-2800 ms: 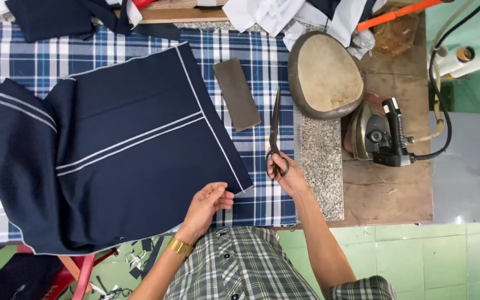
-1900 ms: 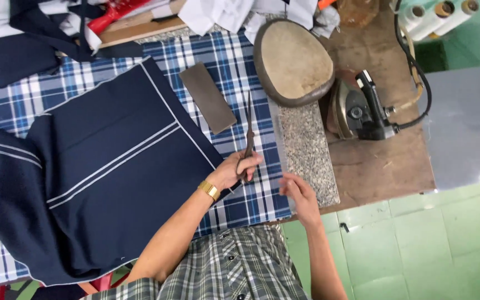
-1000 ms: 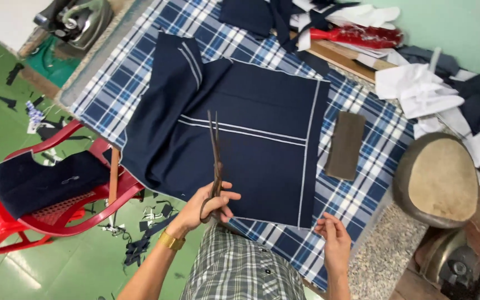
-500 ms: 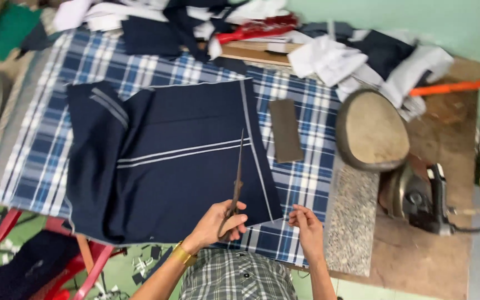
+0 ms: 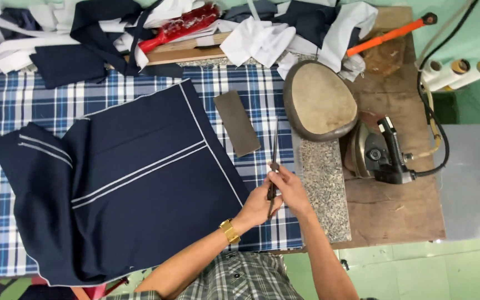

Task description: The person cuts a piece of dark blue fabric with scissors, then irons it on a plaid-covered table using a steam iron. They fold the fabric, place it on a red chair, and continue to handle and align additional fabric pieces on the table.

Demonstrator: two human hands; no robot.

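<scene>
Both hands meet on the scissors (image 5: pixel 274 166) at the near right part of the table. Left hand (image 5: pixel 258 205), gold watch (image 5: pixel 228 230) on its wrist, is curled around the scissors' handle end, fingers closed on it. Right hand (image 5: pixel 291 186) is also on the scissors just beside the left, fingers bent around the handle area; whether it grips firmly or only touches cannot be told. The two hands touch or nearly touch each other. Scissor blades are together and point away from the person, over the blue plaid cloth (image 5: pixel 251 89) covering the table.

Scissors sit just right of the navy fabric (image 5: pixel 140 183), which lies spread flat with pale chalk lines, its left part folded over and its near edge hanging off the table. A dark flat block (image 5: pixel 236 123) lies between fabric and scissors, further from the person. A speckled stone slab (image 5: pixel 320 183) is just right of the hands. Beyond it a rounded padded form (image 5: pixel 320 100), then an iron (image 5: pixel 376 153) on the wooden surface. Heaped cloth scraps (image 5: pixel 262 33) along the far edge.
</scene>
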